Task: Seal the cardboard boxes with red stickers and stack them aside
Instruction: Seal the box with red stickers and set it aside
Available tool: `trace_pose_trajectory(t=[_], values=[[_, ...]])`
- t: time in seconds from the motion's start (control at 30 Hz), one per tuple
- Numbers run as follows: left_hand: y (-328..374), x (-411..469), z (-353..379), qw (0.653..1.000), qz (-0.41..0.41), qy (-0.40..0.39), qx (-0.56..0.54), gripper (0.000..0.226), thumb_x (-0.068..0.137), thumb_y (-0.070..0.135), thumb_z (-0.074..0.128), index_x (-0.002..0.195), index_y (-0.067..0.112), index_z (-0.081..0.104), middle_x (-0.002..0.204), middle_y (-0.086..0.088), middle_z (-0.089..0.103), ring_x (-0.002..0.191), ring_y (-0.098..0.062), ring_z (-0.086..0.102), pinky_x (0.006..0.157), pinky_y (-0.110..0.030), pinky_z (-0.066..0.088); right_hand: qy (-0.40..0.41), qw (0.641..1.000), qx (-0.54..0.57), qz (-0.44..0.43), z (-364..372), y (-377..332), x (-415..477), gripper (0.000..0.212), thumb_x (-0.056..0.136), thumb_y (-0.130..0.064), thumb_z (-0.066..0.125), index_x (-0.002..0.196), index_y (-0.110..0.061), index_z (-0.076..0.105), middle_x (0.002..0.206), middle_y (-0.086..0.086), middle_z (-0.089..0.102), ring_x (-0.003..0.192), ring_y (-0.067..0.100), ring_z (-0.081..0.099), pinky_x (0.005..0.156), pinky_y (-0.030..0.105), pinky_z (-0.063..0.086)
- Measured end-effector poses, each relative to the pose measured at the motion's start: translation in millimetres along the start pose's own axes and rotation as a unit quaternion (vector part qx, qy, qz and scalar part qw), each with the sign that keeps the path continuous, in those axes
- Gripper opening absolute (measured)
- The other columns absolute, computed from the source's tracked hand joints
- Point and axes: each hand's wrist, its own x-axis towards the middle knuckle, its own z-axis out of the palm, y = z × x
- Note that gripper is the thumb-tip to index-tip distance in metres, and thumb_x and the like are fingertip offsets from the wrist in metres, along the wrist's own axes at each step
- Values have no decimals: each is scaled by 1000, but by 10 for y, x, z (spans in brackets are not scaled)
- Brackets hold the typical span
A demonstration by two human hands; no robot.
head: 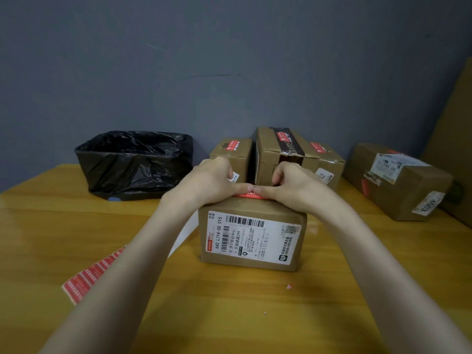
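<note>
A brown cardboard box (251, 238) with a white shipping label on its near face stands in the middle of the wooden table (229, 315). Both hands rest on its top. My left hand (212, 181) and my right hand (297, 186) meet thumb to thumb, pressing a red sticker (249, 196) down along the top's near edge. Most of the sticker is hidden under the thumbs. A strip of red stickers (89, 273) lies on the table at the left, partly behind my left forearm.
Behind the hands stand two boxes with red stickers, a small one (236, 152) and a larger one (293, 154) with black tape. Another box (398, 182) lies at the right. A bin lined with a black bag (132, 162) sits at the back left against the grey wall.
</note>
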Motion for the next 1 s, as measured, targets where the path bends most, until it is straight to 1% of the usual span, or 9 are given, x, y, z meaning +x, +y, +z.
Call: trace_pose_trajectory(t=[0.13,0.23,0.3,0.43,0.53,0.63,0.73,0.87,1.0], values=[[-75,28,-70,999,-3,-38,-30,27,81,38,68,79,22,47,89,0,57,84,-16,56,70,-28,43,-51,997,52,17,-95,94,30,25,81,-37,68,83,-24,47,85,-4,52,81,12,52,63,26,40],[-129,21,-139,994,10,-66,-82,18,84,27,67,81,21,51,77,4,57,77,-14,56,72,-31,46,-78,994,81,8,-172,163,40,21,82,-28,69,90,-21,50,87,-3,54,88,16,53,72,28,43],[-126,-5,-173,990,18,-78,-114,19,84,32,67,84,17,55,72,4,58,71,-11,57,71,-30,47,-83,992,98,5,-191,174,39,20,82,-30,68,86,-21,50,89,-1,56,89,17,54,76,31,44],[-36,-12,-125,996,19,-62,-57,38,78,53,64,83,16,57,73,7,56,68,-5,53,62,-24,43,-55,997,59,14,-122,104,26,39,75,-54,66,86,-20,51,86,-5,56,80,10,53,63,26,41],[-7,-1,-76,998,19,-56,-11,36,75,54,67,77,22,50,74,10,49,67,-3,46,58,-22,38,-52,999,15,5,-64,54,15,42,71,-57,68,82,-21,48,84,-7,52,80,10,50,58,25,36],[-38,15,-97,997,19,-78,-19,36,73,51,70,80,23,49,73,11,45,66,-3,44,57,-23,36,-63,998,14,3,-87,65,16,39,72,-51,71,83,-23,47,83,-7,50,75,8,47,58,25,36],[-85,23,-141,994,25,-97,-46,33,73,44,73,81,22,51,75,8,51,67,-6,48,64,-25,41,-81,996,31,-3,-152,106,20,36,74,-42,73,91,-20,51,83,-5,50,75,9,48,60,24,38],[-179,30,-192,988,39,-111,-102,26,73,29,77,79,19,55,74,4,54,69,-10,50,73,-29,46,-108,990,93,-22,-234,209,36,28,75,-24,76,81,-20,50,81,-3,51,79,13,49,73,27,42],[-263,24,-264,979,49,-137,-140,21,74,18,77,84,16,58,82,-2,59,74,-11,55,77,-27,50,-122,982,140,-36,-262,264,39,26,74,-14,76,79,-18,51,79,-1,51,74,10,48,67,22,42]])
